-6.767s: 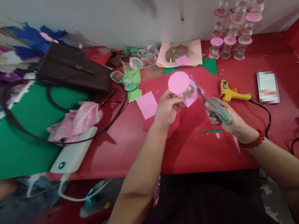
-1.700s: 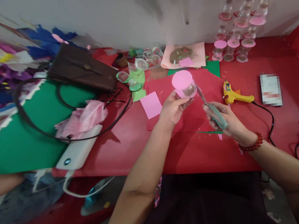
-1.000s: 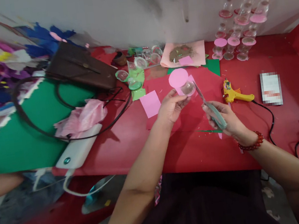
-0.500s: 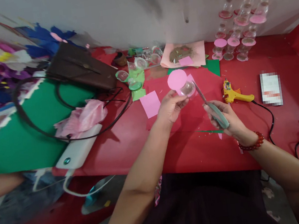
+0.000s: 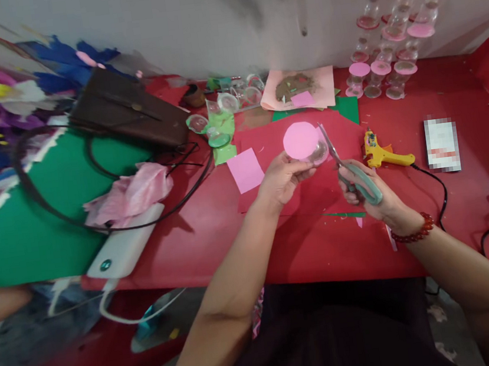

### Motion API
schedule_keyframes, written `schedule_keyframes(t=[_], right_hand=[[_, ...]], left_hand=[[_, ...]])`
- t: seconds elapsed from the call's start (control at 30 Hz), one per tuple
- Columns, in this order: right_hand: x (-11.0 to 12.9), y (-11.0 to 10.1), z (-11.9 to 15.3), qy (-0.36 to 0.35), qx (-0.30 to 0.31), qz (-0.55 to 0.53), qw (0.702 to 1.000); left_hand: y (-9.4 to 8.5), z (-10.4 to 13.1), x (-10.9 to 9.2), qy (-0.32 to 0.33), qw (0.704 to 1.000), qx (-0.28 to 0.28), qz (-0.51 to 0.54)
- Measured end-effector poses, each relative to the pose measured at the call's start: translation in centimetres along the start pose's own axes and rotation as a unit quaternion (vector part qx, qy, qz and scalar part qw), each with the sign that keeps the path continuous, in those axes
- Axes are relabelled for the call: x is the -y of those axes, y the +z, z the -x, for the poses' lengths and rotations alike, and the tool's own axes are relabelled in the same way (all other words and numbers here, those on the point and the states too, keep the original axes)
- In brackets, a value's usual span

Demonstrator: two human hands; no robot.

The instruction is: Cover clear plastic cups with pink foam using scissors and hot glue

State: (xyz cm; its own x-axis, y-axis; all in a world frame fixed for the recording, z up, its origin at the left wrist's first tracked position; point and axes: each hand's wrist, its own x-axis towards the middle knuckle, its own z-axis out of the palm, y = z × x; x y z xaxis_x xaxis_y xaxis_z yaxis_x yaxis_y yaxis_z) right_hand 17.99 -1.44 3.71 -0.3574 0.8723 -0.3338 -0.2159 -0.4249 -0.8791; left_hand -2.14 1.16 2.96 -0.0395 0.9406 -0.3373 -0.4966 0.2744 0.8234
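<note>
Between the thumb and fingers of my left hand (image 5: 286, 176) is a small hourglass (image 5: 319, 151) of clear plastic with pink paper ends. One round pink paper end (image 5: 300, 140) faces up toward me. My right hand (image 5: 372, 191) grips scissors (image 5: 362, 181) with pale green handles, and their blades lie against the right edge of the hourglass's pink paper. Below both hands is a red paper sheet (image 5: 265, 136). Left of my left hand lies a pink paper square (image 5: 246, 170).
A yellow glue gun (image 5: 386, 155) lies to the right, its cord running forward. Several finished hourglasses (image 5: 400, 72) stand stacked at the back right. Clear plastic pieces (image 5: 246, 93), a sheet with brown sand (image 5: 297, 87), a brown bag (image 5: 129, 111) and a white power bank (image 5: 127, 245) are around the table.
The hourglass has shifted slightly right and down, and its pink end is turned differently. The scissors' blades have opened wider at the paper's edge.
</note>
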Motion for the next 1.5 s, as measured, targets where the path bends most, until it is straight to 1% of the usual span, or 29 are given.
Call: schedule_keyframes(t=[0.27,0.47,0.7,1.03,1.37,1.5], right_hand=[[0.2,0.1,0.2,-0.001,-0.012,0.002,1.000],[0.3,0.3,0.4,0.000,-0.020,-0.005,1.000],[0.3,0.4,0.3,0.008,-0.017,-0.005,1.000],[0.3,0.6,0.4,-0.004,-0.001,0.003,1.000],[-0.2,0.4,0.2,-0.016,0.001,0.012,1.000],[-0.2,0.3,0.1,-0.008,0.008,0.015,1.000]], left_hand=[[-0.5,-0.3,0.2,0.001,1.000,0.021,-0.020],[-0.5,-0.2,-0.2,-0.002,1.000,0.013,-0.022],[-1.0,-0.6,-0.4,-0.005,1.000,0.002,-0.029],[-0.9,-0.6,-1.0,0.018,0.998,-0.033,-0.042],[-1.5,-1.1,-0.8,0.030,0.997,-0.042,-0.050],[-1.7,-1.2,-0.9,0.034,0.997,-0.045,-0.048]])
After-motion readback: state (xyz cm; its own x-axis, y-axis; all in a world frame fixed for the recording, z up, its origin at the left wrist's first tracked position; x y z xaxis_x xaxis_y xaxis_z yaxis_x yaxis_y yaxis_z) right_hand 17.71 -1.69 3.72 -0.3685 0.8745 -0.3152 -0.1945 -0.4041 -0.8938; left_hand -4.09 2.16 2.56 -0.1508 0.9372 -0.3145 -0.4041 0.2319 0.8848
